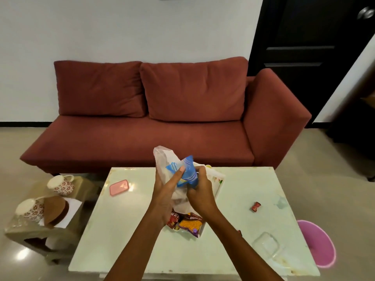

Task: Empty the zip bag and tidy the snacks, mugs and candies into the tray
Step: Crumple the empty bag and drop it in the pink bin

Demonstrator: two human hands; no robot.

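I hold a clear zip bag (162, 159) upright over the white tray (218, 182). My left hand (166, 191) grips the bag's side. My right hand (199, 191) is closed on a blue snack packet (187, 172) that sticks out of the bag's mouth. Red and yellow snack packets (187, 222) lie in the near end of the tray. A small red candy (255, 206) lies on the table to the right. Two floral mugs (60, 184) (29, 208) stand upside down on a low side stand at the left.
A pink lid (119, 187) lies on the pale green table (125, 230), and a clear plastic container (265, 245) sits near its right front. A pink bucket (317, 243) stands on the floor at the right. A red sofa (162, 122) is behind the table.
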